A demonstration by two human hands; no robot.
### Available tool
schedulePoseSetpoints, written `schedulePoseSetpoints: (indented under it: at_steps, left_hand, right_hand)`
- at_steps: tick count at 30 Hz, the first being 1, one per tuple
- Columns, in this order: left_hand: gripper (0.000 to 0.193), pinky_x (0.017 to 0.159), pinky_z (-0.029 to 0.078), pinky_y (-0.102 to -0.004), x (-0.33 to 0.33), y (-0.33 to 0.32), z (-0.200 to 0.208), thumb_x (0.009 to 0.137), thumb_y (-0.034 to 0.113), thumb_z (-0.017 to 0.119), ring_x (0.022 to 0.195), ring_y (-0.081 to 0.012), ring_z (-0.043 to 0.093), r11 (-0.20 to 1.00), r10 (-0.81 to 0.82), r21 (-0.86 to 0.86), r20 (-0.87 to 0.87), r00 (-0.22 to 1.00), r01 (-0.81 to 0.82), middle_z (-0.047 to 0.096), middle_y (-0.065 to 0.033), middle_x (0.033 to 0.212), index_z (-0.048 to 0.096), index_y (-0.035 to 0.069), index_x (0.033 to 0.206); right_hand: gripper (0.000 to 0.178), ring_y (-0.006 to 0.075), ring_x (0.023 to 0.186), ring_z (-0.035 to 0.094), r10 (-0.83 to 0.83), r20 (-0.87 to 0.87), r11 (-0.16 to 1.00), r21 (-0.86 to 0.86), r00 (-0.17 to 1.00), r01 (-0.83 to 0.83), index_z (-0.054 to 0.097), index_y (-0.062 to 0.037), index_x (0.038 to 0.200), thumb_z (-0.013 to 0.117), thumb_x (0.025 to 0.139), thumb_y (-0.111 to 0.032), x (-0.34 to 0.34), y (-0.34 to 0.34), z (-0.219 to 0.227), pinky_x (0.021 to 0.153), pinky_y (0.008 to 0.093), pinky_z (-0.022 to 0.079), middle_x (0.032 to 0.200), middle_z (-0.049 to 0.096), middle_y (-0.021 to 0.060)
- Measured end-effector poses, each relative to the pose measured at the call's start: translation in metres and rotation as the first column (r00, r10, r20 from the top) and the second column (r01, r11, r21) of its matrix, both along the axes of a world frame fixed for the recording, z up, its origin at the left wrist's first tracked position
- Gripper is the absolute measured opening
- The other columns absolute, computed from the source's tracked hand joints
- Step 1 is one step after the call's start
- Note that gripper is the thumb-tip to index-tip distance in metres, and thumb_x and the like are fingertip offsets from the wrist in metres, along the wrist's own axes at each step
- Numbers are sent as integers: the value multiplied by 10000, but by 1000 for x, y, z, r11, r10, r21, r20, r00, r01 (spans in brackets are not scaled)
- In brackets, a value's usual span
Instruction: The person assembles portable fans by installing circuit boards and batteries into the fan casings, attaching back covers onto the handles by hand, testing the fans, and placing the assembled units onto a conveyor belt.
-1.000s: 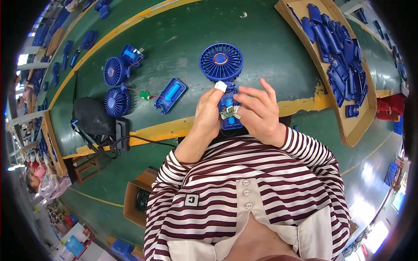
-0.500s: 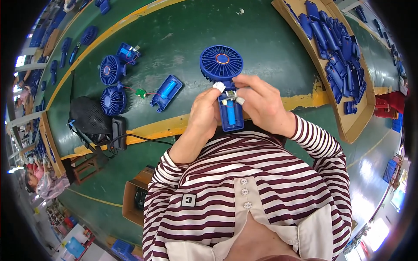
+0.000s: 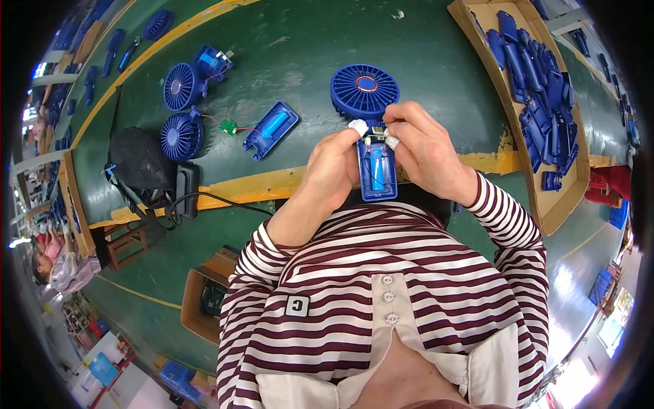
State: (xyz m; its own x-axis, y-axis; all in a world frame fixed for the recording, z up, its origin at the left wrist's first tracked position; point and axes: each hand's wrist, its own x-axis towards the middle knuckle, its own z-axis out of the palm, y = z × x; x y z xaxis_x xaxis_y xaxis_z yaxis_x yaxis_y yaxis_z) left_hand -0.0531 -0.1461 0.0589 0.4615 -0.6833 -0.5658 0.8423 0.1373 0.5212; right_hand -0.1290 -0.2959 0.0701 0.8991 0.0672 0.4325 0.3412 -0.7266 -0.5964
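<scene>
Since the frame 0.5 s ago, both hands sit a touch farther right and the handheld fan (image 3: 373, 129) is turned so its open handle points more squarely at the person.

Head view: left hand (image 3: 334, 170) wraps the handle's left side, thumb and taped fingertip pinched at the neck; right hand (image 3: 426, 146) closes round the right side, fingertips on the small circuit board (image 3: 376, 134) at the handle top. Both grips closed on the fan, held just above the bench edge, near centre. Looks light, rigid plastic; the grille head is stiff, but board, thin wires and blue battery cell (image 3: 377, 170) look fragile, so best held by the handle shell, not the internals.

Green bench mat (image 3: 306, 41) w/ yellow edge stripe. Far left: two more fans (image 3: 182, 109), an open handle shell (image 3: 271, 128), black mesh bag (image 3: 139, 160). Right: cardboard tray (image 3: 518, 146) of blue shell parts. Room beyond is crowded; another person at far left edge.
</scene>
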Motion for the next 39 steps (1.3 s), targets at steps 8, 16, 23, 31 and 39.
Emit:
schedulePoseSetpoints:
  at_steps: [8, 16, 23, 31, 39]
  left_hand:
    - [293, 774, 470, -341, 1, 3, 1, 921, 231, 373, 889, -168, 576, 999, -39, 10, -15, 999, 39, 581, -63, 994, 504, 22, 1079]
    - [222, 683, 480, -354, -1, 3, -3, 859, 172, 439, 803, -170, 574, 1000, 18, 13, -58, 998, -18, 572, -72, 907, 510, 5, 986]
    - [199, 625, 495, -310, -2, 4, -5, 867, 171, 449, 705, -156, 582, 997, 10, 75, 18, 1000, -12, 578, -59, 827, 524, 1, 940]
    - [170, 619, 498, -258, -2, 4, 1, 854, 139, 506, 690, -114, 593, 983, -135, 140, 102, 986, 120, 606, -42, 826, 569, 5, 938]
    - [154, 601, 486, -245, -7, 2, -7, 868, 100, 518, 685, -91, 571, 978, -145, 172, 175, 974, 114, 596, -31, 821, 581, -5, 961]
  right_hand:
    - [194, 303, 856, 516, 1, 34, 998, -65, 999, 1, 509, 56, 800, 558, 618, 99, 2, 2, -3, 695, 355, 455, 964, 497, 155]
    - [218, 300, 811, 511, 42, 37, 986, -165, 998, -35, 502, 51, 802, 581, 599, 63, 2, 2, -4, 663, 355, 453, 969, 498, 152]
    - [225, 297, 835, 510, 79, 38, 955, -288, 996, -64, 519, 42, 803, 578, 598, -30, 2, 4, -2, 694, 359, 444, 988, 501, 156]
    - [175, 270, 876, 478, 85, -41, 927, -362, 996, -94, 525, 46, 785, 538, 656, -72, 1, 4, 4, 749, 351, 407, 1008, 483, 144]
    - [134, 247, 856, 476, 33, -35, 919, -393, 999, -44, 526, 14, 752, 542, 652, -75, 0, 5, -2, 747, 340, 395, 938, 471, 119]
